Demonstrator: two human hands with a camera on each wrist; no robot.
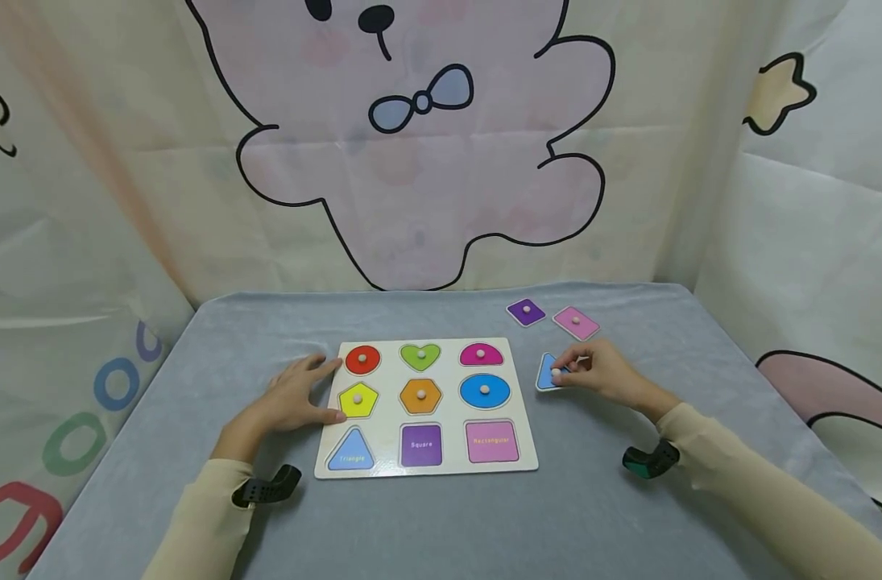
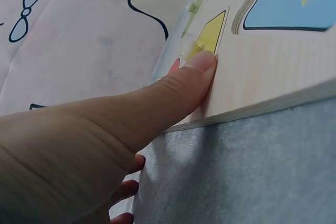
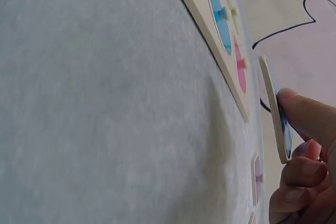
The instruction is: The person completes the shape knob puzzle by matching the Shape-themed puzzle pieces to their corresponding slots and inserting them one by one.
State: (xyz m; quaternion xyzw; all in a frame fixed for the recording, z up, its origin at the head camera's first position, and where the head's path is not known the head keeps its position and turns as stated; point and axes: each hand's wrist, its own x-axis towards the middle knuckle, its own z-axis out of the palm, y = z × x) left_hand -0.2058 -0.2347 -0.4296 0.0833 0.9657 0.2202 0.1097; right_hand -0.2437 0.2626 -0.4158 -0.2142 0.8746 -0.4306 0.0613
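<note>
A wooden shape puzzle board [image 1: 433, 469] lies on the cloth between the hands. My left hand [image 1: 291, 399] rests at its left edge, thumb pressing the surface beside the yellow pentagon [image 1: 358, 399] and the other fingers spread toward the upper corner. In the right wrist view the blue triangle piece [image 3: 276, 114] is raised off the cloth. My right hand [image 1: 606, 374] pinches it by its knob, just right of the board. At the board's lower left is the triangle recess [image 1: 350, 453], beside the purple square recess [image 1: 421, 445] and the pink rectangle recess [image 1: 492, 441].
A purple piece [image 1: 525, 312] and a pink piece [image 1: 576, 323], both knobbed, lie beyond my right hand. Knobbed shapes such as the red circle [image 1: 362, 360] and blue oval [image 1: 485, 391] sit in the board. A printed curtain [image 1: 426, 177] hangs behind the table.
</note>
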